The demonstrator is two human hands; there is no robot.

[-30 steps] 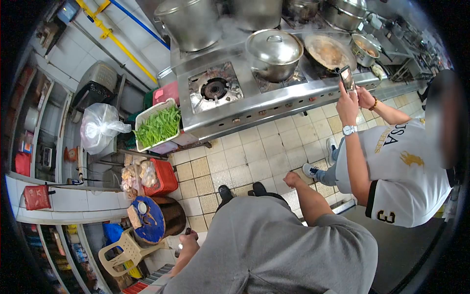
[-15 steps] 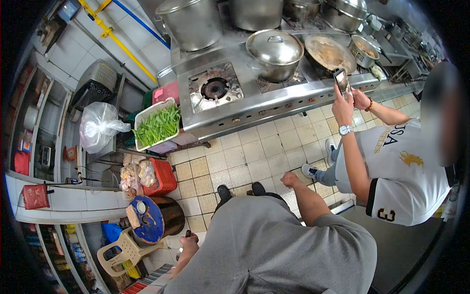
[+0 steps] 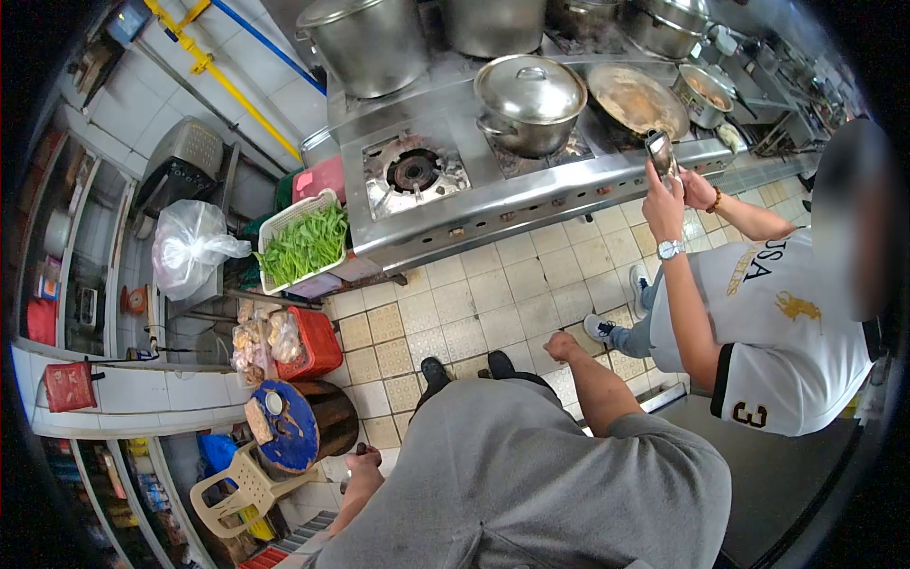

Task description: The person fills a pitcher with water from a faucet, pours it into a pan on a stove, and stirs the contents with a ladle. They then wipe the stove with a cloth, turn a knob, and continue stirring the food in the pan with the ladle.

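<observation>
Low on the left, beside the grey shirt, my left hand [image 3: 363,461] is wrapped round a dark handle [image 3: 361,448]; the rest of that tool is mostly hidden. My right hand [image 3: 561,346] hangs over the tiled floor [image 3: 502,284] with its fingers curled in, and whatever it may hold is too small to make out. Nearest to my left hand is a wooden block [image 3: 336,417] with a blue top [image 3: 292,431], which bears a small white dish [image 3: 274,403].
Ahead runs a steel stove [image 3: 493,220] with a lidded pot [image 3: 531,95] and a wide pan [image 3: 637,100]. Greens [image 3: 305,245] fill a white basket. A red crate [image 3: 320,343] holds bags. On the right, a person [image 3: 777,322] holds a phone [image 3: 662,154]. A beige chair [image 3: 223,493] stands lower left.
My left hand has shifted very slightly, and the dark handle is tilted a little differently. The view has moved slightly.
</observation>
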